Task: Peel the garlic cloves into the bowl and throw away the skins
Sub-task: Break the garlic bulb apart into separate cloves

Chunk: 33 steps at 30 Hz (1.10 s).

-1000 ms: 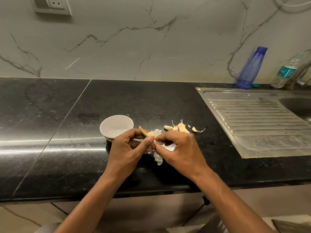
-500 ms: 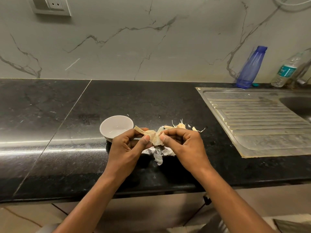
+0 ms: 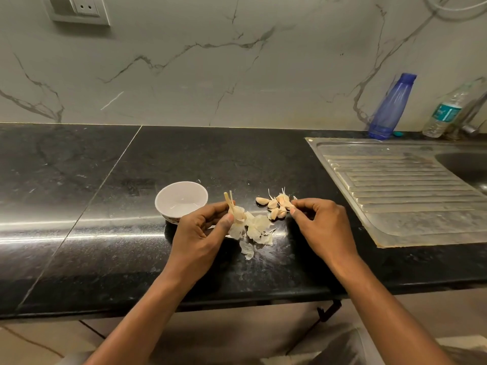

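Observation:
A small white bowl (image 3: 181, 201) stands on the black counter (image 3: 105, 233), and looks empty. Just right of it my left hand (image 3: 203, 233) pinches the garlic stem with papery skin (image 3: 234, 210) hanging from it. A heap of loose white skins (image 3: 257, 229) lies on the counter between my hands. Several unpeeled garlic cloves (image 3: 275, 205) lie in a cluster behind the skins. My right hand (image 3: 321, 223) has its fingertips closed on a clove at the right edge of that cluster.
A steel sink drainboard (image 3: 405, 196) fills the counter's right side, with the basin at the far right. A blue bottle (image 3: 392, 106) and a clear water bottle (image 3: 445, 111) stand against the marble wall. A wall socket (image 3: 79, 7) is at top left.
My hands were together tearing at the garlic; now they have parted. The right hand moved right to the clove pile, and the left hand keeps the stem and skin.

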Tool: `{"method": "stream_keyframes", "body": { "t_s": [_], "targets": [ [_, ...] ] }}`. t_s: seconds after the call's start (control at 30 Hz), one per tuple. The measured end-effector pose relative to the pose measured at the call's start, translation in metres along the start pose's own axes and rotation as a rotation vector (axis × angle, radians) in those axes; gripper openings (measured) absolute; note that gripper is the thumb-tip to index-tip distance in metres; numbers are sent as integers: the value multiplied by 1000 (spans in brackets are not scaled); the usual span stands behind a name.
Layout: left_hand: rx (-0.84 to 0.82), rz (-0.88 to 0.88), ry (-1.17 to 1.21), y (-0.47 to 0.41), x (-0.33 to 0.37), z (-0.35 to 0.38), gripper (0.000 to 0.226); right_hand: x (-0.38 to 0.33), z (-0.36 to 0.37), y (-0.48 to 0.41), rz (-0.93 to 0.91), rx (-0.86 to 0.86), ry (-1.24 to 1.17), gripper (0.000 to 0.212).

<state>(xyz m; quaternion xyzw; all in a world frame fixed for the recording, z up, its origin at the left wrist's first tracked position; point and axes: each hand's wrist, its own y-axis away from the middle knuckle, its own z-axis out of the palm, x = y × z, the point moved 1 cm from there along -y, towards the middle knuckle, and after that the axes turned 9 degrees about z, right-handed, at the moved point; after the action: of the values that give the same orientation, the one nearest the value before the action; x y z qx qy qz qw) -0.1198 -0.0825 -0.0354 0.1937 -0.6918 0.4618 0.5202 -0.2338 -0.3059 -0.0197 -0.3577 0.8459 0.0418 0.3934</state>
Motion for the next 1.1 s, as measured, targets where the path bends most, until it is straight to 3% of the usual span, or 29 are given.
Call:
{"method": "stream_keyframes", "body": {
  "t_s": [0.23, 0.37, 0.5, 0.63, 1.1],
  "targets": [
    [3, -10, -32, 0, -2, -1, 21, -4, -1, 2, -64, 22, 39, 28],
    [-16, 2, -35, 0, -2, -1, 22, -20, -5, 10, -138, 51, -35, 16],
    [-26, 16, -31, 0, -1, 0, 21, -43, 2, 20, -130, -225, -267, 10],
    [-62, 58, -46, 1, 2, 0, 21, -55, 12, 29, -175, -341, -318, 13],
    [-82, 47, -52, 2, 2, -1, 17, -56, 21, 30, -230, -309, -251, 14]
  ]
}}
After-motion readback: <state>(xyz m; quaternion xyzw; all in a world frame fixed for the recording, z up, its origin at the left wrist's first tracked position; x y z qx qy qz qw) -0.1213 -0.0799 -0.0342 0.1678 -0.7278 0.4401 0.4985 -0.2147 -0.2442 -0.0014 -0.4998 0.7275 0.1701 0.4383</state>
